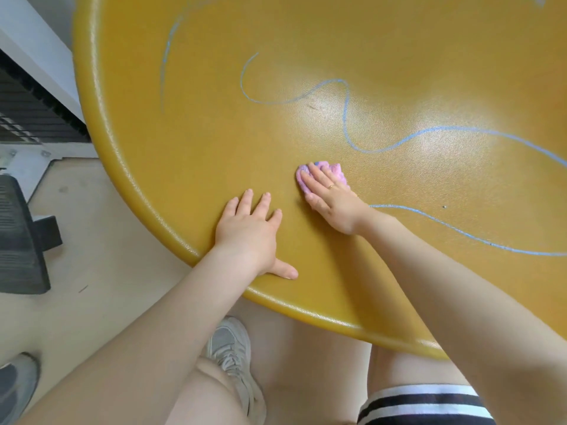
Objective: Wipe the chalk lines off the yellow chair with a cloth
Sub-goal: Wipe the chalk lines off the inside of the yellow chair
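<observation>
From my feed, my right hand (pixel 329 199) lies with straight fingers pressed flat on the small crumpled pink cloth (pixel 336 173), pinning it against the broad, rounded, textured yellow plastic chair seat (pixel 214 133). My left hand (pixel 250 228) is spread palm-down on the bare seat near its front rim, bracing and holding nothing.

The wavy blue chalk lines (pixel 346 118) run just beyond the cloth and off to the right; another stroke passes beside my right wrist, and a fainter one sits far left.

The risks, as I judge them: the cloth is bunched small, so a stroke could smear chalk into the grain rather than lift it. A blue patch already shows on it, so it may redeposit colour. My forearm hangs close above the near line and could drag through it.

No containers are in view. A grey sneaker (pixel 230 342) stands on the floor below.
</observation>
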The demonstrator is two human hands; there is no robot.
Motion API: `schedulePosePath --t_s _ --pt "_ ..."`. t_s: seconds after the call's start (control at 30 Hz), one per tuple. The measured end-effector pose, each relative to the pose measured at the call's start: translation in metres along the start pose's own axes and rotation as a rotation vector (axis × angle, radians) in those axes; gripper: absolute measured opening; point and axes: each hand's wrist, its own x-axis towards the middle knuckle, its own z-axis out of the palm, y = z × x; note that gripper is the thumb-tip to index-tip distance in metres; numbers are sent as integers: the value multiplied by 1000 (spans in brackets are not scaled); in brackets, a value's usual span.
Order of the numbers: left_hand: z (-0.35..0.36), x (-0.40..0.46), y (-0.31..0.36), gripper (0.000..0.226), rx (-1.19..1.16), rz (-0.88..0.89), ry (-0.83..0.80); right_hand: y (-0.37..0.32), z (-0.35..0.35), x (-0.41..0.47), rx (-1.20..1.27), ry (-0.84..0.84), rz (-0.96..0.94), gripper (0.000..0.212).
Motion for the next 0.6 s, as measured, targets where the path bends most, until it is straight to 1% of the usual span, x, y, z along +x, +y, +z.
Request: schedulePosePath --t_s 0.1,0.2,0.27,0.37,0.4,0.5,0.6 --pt "0 -1 0 108 1 -5 2 7 -12 26 -1 37 84 50" --pt "-1 -3 -1 108 -4 -4 -2 2 -7 20 -40 33 96 51" --pt "0 -2 0 109 -9 -11 0 -5 5 -2 -62 15 39 57" --pt "1 0 3 111 -24 -29 28 -14 23 -55 -74 -5 -125 84" --pt "0 1 5 111 -24 -34 32 -16 26 -72 -57 -31 -144 85" --pt "-1 4 7 113 -13 -34 29 -16 29 -97 -8 -68 -142 70" --pt "-2 6 6 114 -9 -30 19 -15 25 -80 -13 -62 -74 61"
